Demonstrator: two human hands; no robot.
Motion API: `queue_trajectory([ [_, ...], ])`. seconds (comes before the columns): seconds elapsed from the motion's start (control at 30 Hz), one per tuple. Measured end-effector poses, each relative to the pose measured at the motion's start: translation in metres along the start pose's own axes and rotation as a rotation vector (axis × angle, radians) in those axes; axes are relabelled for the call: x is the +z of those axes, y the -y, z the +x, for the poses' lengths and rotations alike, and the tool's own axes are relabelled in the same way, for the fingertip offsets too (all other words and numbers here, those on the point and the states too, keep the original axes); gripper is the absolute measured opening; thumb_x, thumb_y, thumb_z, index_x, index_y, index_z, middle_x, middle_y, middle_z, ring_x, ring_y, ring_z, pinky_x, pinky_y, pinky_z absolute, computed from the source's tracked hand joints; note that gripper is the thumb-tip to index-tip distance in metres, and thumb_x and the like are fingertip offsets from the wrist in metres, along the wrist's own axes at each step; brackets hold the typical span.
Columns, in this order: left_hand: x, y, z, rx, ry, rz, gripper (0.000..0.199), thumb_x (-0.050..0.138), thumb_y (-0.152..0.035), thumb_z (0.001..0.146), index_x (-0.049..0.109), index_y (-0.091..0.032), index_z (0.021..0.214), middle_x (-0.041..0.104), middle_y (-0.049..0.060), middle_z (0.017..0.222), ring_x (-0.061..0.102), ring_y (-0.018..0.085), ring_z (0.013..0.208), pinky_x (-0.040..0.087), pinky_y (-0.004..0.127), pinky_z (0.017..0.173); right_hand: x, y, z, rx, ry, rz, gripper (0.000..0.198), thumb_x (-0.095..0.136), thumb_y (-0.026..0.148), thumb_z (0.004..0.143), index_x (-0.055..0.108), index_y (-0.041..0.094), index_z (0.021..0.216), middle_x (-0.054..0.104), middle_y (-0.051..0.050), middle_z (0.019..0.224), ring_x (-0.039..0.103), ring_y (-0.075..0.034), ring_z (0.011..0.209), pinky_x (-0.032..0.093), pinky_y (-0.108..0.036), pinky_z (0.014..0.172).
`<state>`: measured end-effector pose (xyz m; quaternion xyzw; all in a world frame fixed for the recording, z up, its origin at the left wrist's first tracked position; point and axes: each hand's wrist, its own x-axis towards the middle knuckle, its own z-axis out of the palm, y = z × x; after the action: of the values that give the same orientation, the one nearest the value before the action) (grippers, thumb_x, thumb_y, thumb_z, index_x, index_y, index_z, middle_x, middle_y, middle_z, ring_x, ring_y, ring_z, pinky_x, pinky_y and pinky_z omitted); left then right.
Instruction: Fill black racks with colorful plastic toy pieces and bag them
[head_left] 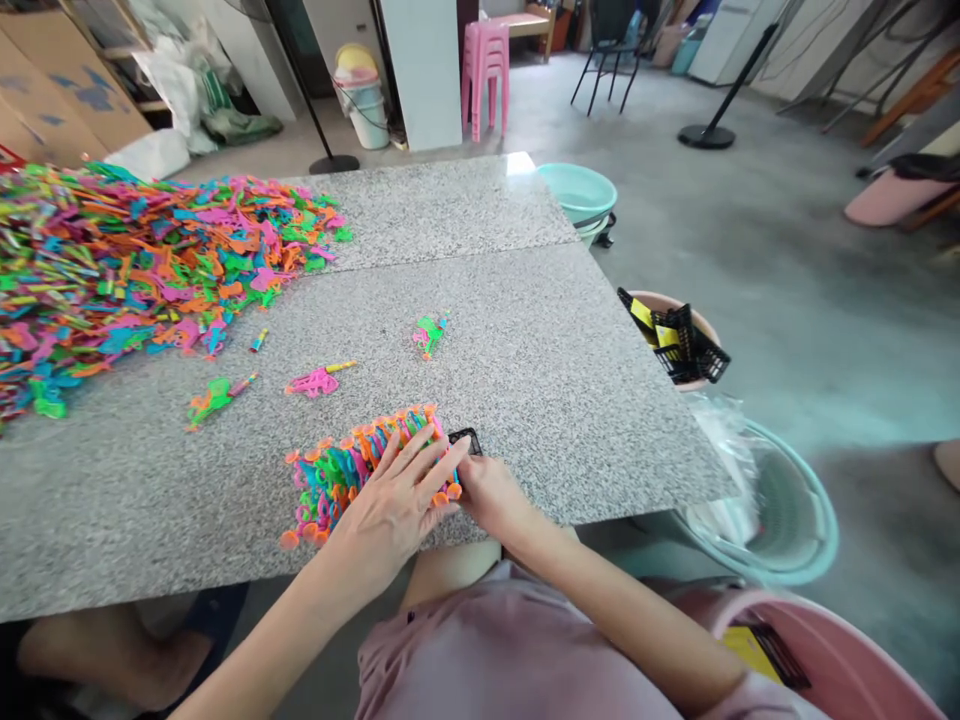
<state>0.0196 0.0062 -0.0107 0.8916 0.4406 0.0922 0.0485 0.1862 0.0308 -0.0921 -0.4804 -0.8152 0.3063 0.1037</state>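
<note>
A packed row of small colourful plastic toys (pixel 330 478), pistol-shaped with orange round ends, lies near the table's front edge. My left hand (pixel 401 490) rests flat across the row's right part, fingers spread, hiding some toys. At the row's right end my right hand (pixel 491 490) is closed, its fingertips partly hidden, on a black plastic basket (pixel 466 440) of which only a latticed corner shows. Farther back lie three loose toys: a green one (pixel 217 397), a pink one (pixel 319 381) and another green one (pixel 429 334).
A big heap of similar toys (pixel 150 260) covers the speckled table's (pixel 540 350) left side. A small striped tube (pixel 259 340) lies before it. Right of the table stand a tub of black baskets (pixel 679 335), a teal basket (pixel 814 500) with plastic bags and a pink tub (pixel 840 625).
</note>
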Motion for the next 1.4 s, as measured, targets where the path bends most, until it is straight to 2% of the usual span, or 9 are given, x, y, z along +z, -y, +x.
queue_trajectory([
  [0.2, 0.006, 0.0, -0.001, 0.011, -0.036, 0.09, 0.033, 0.046, -0.021, 0.097, 0.056, -0.016, 0.127, 0.06, 0.012, 0.133, 0.039, 0.029, 0.14, 0.036, 0.054, 0.114, -0.04, -0.019, 0.026, -0.172, 0.095, 0.011, 0.019, 0.067, 0.012, 0.075, 0.063, 0.019, 0.092, 0.07, -0.004, 0.082, 0.066, -0.019, 0.075, 0.044, -0.025, 0.064],
  [0.33, 0.011, 0.0, -0.003, 0.009, -0.063, 0.131, 0.032, 0.046, -0.021, 0.096, 0.057, -0.018, 0.126, 0.06, 0.01, 0.134, 0.042, 0.028, 0.139, 0.038, 0.053, 0.113, -0.087, -0.036, 0.109, -0.047, -0.185, -0.312, 0.035, 0.046, 0.002, 0.088, 0.059, 0.017, 0.116, 0.067, -0.011, 0.113, 0.066, -0.02, 0.093, 0.046, -0.027, 0.075],
  [0.4, 0.013, 0.002, -0.004, 0.025, -0.069, 0.148, 0.033, 0.048, -0.021, 0.094, 0.057, -0.019, 0.126, 0.061, 0.009, 0.133, 0.043, 0.028, 0.138, 0.039, 0.053, 0.112, -0.1, -0.035, 0.16, -0.061, -0.198, -0.432, 0.042, 0.043, -0.002, 0.087, 0.055, 0.015, 0.124, 0.06, -0.015, 0.126, 0.065, -0.021, 0.101, 0.047, -0.028, 0.078],
  [0.6, 0.009, 0.003, -0.003, 0.048, -0.029, 0.183, 0.038, 0.051, -0.017, 0.088, 0.056, -0.019, 0.126, 0.059, 0.008, 0.136, 0.047, 0.028, 0.135, 0.044, 0.051, 0.11, -0.096, -0.031, 0.239, -0.148, -0.116, -0.408, 0.022, 0.047, 0.002, 0.089, 0.062, 0.012, 0.102, 0.067, -0.016, 0.107, 0.063, -0.023, 0.101, 0.047, -0.03, 0.082],
  [0.73, 0.005, -0.001, -0.001, 0.021, -0.008, 0.154, 0.035, 0.048, -0.017, 0.091, 0.056, -0.018, 0.125, 0.06, 0.008, 0.135, 0.049, 0.029, 0.133, 0.044, 0.055, 0.108, -0.091, -0.059, 0.21, -0.079, -0.133, -0.299, 0.025, 0.042, 0.006, 0.092, 0.058, 0.011, 0.11, 0.065, -0.015, 0.109, 0.062, -0.02, 0.096, 0.044, -0.028, 0.08],
  [0.87, 0.007, 0.002, -0.003, 0.026, -0.041, 0.087, 0.034, 0.043, -0.019, 0.095, 0.056, -0.017, 0.126, 0.059, 0.01, 0.136, 0.042, 0.028, 0.138, 0.039, 0.053, 0.112, -0.078, -0.085, 0.135, 0.034, -0.124, -0.059, 0.016, 0.053, 0.024, 0.091, 0.059, 0.014, 0.1, 0.063, -0.003, 0.083, 0.055, -0.012, 0.066, 0.041, -0.022, 0.06],
  [0.97, 0.008, 0.004, -0.004, 0.036, -0.043, 0.102, 0.033, 0.043, -0.022, 0.096, 0.056, -0.018, 0.127, 0.058, 0.009, 0.136, 0.041, 0.028, 0.139, 0.038, 0.051, 0.113, -0.056, -0.081, 0.081, 0.008, -0.094, 0.304, 0.015, 0.06, 0.032, 0.085, 0.06, 0.017, 0.086, 0.054, 0.004, 0.065, 0.047, -0.01, 0.055, 0.035, -0.021, 0.053],
  [1.1, 0.003, 0.002, -0.003, 0.043, -0.019, 0.137, 0.034, 0.044, -0.024, 0.097, 0.054, -0.018, 0.129, 0.059, 0.009, 0.136, 0.042, 0.028, 0.138, 0.037, 0.052, 0.114, -0.029, -0.057, 0.055, -0.136, -0.134, 0.546, 0.008, 0.065, 0.019, 0.076, 0.058, 0.02, 0.081, 0.061, 0.001, 0.077, 0.055, -0.013, 0.069, 0.042, -0.023, 0.063],
  [1.4, 0.002, 0.003, -0.002, 0.015, 0.031, 0.101, 0.035, 0.044, -0.023, 0.098, 0.053, -0.018, 0.132, 0.057, 0.01, 0.139, 0.038, 0.028, 0.141, 0.036, 0.054, 0.114, -0.027, -0.025, 0.075, -0.287, -0.063, 0.059, 0.007, 0.061, 0.013, 0.081, 0.064, 0.017, 0.086, 0.068, -0.006, 0.081, 0.061, -0.017, 0.075, 0.042, -0.024, 0.069],
])
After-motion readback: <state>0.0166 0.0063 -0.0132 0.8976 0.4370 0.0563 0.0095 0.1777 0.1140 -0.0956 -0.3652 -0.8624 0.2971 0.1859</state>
